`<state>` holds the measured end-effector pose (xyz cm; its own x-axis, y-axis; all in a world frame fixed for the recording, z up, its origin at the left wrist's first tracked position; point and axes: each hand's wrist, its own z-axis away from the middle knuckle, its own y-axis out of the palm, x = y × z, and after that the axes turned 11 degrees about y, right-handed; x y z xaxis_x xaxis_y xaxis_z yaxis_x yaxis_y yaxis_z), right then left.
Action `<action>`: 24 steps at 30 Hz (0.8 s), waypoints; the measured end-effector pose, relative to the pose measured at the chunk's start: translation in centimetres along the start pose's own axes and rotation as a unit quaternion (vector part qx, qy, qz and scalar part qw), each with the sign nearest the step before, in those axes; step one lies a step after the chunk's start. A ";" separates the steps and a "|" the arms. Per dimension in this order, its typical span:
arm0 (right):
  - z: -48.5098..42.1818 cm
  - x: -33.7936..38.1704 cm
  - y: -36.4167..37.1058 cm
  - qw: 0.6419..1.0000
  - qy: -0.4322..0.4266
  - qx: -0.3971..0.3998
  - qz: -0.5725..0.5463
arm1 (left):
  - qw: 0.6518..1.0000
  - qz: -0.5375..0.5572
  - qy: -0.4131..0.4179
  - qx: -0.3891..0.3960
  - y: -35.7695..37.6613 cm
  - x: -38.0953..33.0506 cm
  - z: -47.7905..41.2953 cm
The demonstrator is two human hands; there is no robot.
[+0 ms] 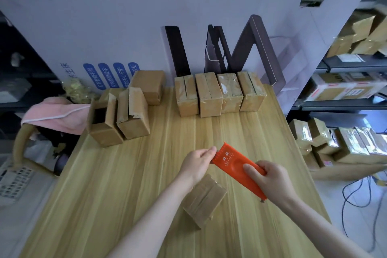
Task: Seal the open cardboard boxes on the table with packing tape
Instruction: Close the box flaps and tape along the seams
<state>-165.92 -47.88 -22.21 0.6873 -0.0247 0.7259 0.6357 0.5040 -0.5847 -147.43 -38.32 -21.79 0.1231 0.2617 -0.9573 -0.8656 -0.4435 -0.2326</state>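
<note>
Tape roll hidden; right hand grips ridged orange plastic dispenser, left hand pinches its toothed end.

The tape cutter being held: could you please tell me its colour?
The tape cutter is bright orange, seen in the head view.

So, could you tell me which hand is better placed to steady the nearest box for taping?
Left, probably. The right hand grips the orange tape dispenser; the left hand only pinches its toothed end, with its wrist over the nearest box.
</note>
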 end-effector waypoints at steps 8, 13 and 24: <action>0.8 -0.1 0.0 0.995 0.004 -0.019 0.100 | 0.992 -0.114 0.011 0.056 0.5 0.5 -0.1; 1.1 -0.4 -0.2 0.997 0.027 0.041 -0.061 | 0.990 0.106 -0.087 0.026 -0.1 0.7 -0.5; 1.1 1.6 -0.3 1.000 -0.002 0.003 0.000 | 0.994 0.013 -0.099 -0.047 -0.3 -0.3 -3.6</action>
<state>-165.39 -47.11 -20.52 0.6855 -0.0218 0.7277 0.6343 0.5085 -0.5823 -145.48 -41.36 -22.10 -0.0054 0.4078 -0.9130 -0.8164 -0.5290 -0.2314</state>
